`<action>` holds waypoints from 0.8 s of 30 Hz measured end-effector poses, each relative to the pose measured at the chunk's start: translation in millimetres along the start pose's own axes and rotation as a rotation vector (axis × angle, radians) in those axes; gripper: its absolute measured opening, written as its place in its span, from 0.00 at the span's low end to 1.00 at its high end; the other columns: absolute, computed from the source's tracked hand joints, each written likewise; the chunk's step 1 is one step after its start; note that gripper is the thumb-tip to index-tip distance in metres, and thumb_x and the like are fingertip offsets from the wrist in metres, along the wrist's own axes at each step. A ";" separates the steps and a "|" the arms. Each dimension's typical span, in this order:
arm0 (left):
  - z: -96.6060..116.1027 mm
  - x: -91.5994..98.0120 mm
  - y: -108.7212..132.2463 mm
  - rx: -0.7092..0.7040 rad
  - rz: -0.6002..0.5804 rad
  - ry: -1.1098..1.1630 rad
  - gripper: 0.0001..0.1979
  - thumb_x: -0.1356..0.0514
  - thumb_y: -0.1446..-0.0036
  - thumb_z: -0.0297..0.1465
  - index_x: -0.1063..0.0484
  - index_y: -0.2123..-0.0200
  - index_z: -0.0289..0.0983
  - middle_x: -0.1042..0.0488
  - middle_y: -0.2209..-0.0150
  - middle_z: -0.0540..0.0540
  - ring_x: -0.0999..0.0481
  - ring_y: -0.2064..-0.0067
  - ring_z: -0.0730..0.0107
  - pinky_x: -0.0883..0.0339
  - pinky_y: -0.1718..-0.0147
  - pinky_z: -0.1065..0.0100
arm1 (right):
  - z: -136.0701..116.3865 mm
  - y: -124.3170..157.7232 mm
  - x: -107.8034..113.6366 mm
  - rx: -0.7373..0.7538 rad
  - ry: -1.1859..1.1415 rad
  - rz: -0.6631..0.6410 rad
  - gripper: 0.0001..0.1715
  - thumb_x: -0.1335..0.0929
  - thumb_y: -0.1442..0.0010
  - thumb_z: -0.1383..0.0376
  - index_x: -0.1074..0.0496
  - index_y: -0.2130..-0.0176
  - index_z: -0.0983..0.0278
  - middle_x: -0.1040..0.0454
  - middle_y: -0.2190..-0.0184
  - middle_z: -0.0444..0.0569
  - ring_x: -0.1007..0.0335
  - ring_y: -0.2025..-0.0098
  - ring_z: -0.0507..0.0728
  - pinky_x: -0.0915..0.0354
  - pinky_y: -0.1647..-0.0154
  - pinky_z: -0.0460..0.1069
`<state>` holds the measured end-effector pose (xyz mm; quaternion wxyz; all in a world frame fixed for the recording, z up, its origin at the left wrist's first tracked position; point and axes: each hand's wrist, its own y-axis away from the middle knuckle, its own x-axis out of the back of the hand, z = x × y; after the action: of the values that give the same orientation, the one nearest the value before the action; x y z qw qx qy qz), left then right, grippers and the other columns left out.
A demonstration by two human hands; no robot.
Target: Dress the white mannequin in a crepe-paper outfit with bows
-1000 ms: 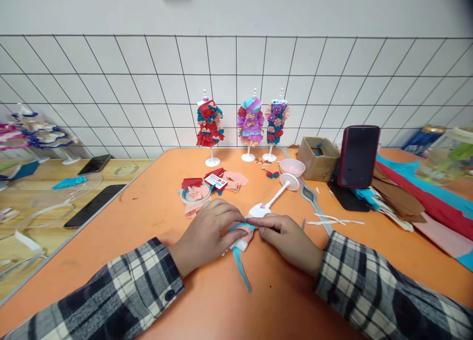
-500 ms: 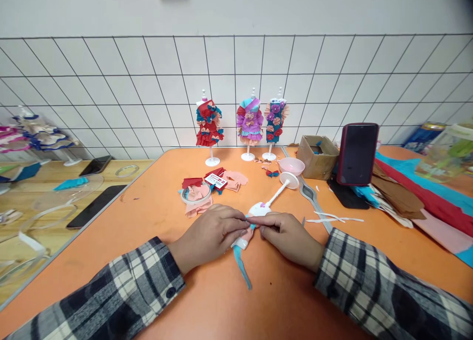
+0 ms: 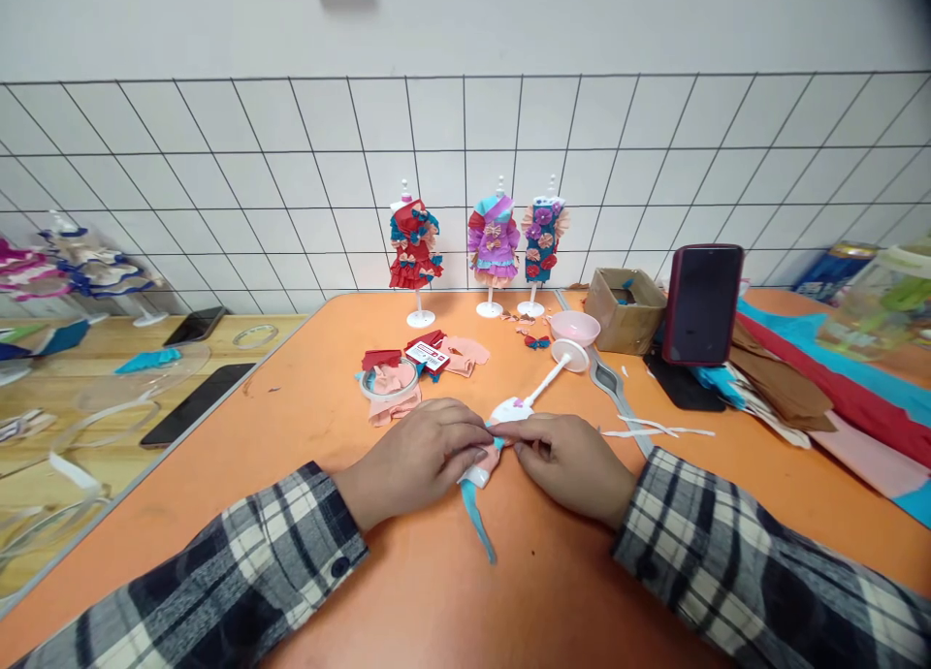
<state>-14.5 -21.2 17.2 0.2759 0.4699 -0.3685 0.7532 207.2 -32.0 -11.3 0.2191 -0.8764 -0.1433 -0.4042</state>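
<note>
A miniature white dress form (image 3: 512, 410) lies on its side between my hands, its round base (image 3: 569, 356) pointing away to the right. Pink material (image 3: 493, 459) wraps its body, and a blue strip (image 3: 477, 524) trails from it towards me. My left hand (image 3: 422, 454) is closed on the form's left side, fingertips pressed at a bit of blue on the wrap. From the right, my right hand (image 3: 571, 463) pinches at the same spot, its index finger nearly meeting the left fingertips. The fingers hide part of the wrapped body.
Dressed miniature forms (image 3: 493, 247) stand along the tiled wall. Ahead on the left lie a tape roll (image 3: 388, 395), pink and red scraps and a small labelled box (image 3: 428, 357). To the right are a pink bowl (image 3: 574, 328), a cardboard box (image 3: 626, 312), an upright phone (image 3: 704, 305) and coloured sheets (image 3: 848, 383).
The view has shifted very slightly. Both hands stay at the wrapped form with only small finger movements, and the form lies in the same place.
</note>
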 end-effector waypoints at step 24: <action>-2.0 0.9 0.6 -0.002 -0.095 0.007 0.15 0.52 0.31 0.34 0.29 0.51 0.36 0.26 0.55 0.42 0.29 0.53 0.62 0.36 0.53 0.62 | 38.0 -9.8 15.8 0.185 -0.050 -0.341 0.28 0.37 0.39 0.67 0.34 0.40 0.53 0.21 0.54 0.46 0.24 0.58 0.56 0.32 0.57 0.49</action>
<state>-16.4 -19.9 17.3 0.3134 0.4839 -0.3456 0.7404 237.5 -3.4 -18.4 0.2237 -0.8252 -0.3317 -0.3987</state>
